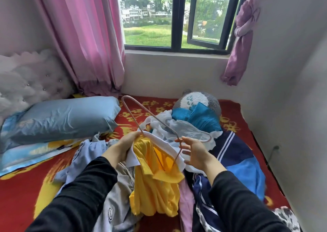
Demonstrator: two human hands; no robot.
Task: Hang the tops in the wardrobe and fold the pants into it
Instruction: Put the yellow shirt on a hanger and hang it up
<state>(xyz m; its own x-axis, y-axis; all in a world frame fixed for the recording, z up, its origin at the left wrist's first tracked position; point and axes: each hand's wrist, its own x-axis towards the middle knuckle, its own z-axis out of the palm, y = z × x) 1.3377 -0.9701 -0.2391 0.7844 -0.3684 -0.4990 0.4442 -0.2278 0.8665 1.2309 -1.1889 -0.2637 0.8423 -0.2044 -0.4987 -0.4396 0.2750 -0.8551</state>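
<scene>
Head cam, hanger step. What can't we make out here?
The wardrobe: nowhere in the head view.
Lower end of the pink wire hanger: hidden inside the yellow top with a white collar.
Grip of the left hand: fingertips buried in the collar folds.
Much of the clothes pile: covered by the black sleeves, cut by the bottom edge; tops versus pants unclear.

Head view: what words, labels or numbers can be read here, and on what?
Round badge on the grey garment: dark lettering, too blurred to read.
Yellow top, hanger, blue pillow, red bedspread: no text visible.
</scene>
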